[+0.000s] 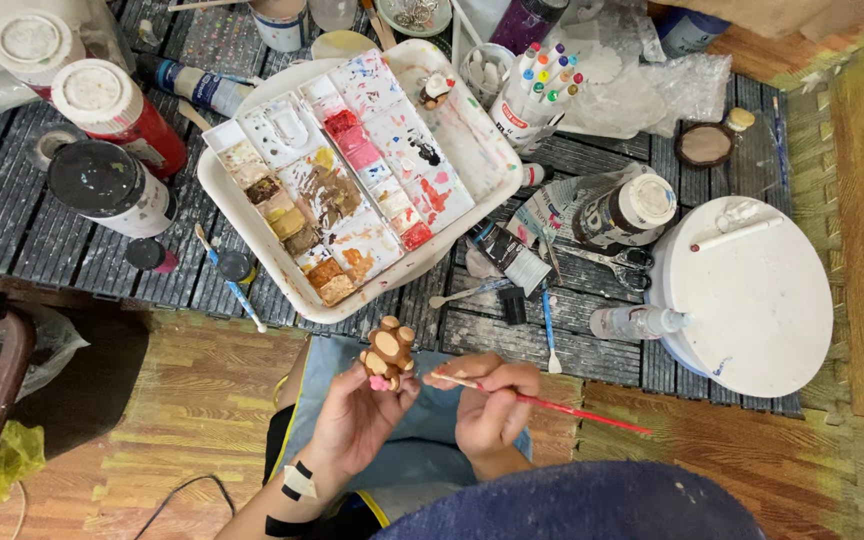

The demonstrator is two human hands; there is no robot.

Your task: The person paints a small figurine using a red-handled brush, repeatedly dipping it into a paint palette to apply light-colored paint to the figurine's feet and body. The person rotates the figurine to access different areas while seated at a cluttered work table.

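Observation:
My left hand [352,415] holds up a small brown clay figure [389,350] with tan patches and a pink spot near its base. My right hand [492,405] grips a thin red-handled paintbrush [552,405]; its tip points left toward the figure's lower side, and the handle runs out to the right. Both hands hover over my lap just below the edge of a dark slatted work surface [12,230]. A black-and-white band wraps my left wrist.
A white tray [452,115] holds paint palettes with browns, reds and pinks. Around it stand paint bottles [112,110], a cup of markers [542,85], scissors [612,260], brushes, a small spray bottle [637,322] and a round white turntable [752,300]. Wood-pattern floor mats surround everything.

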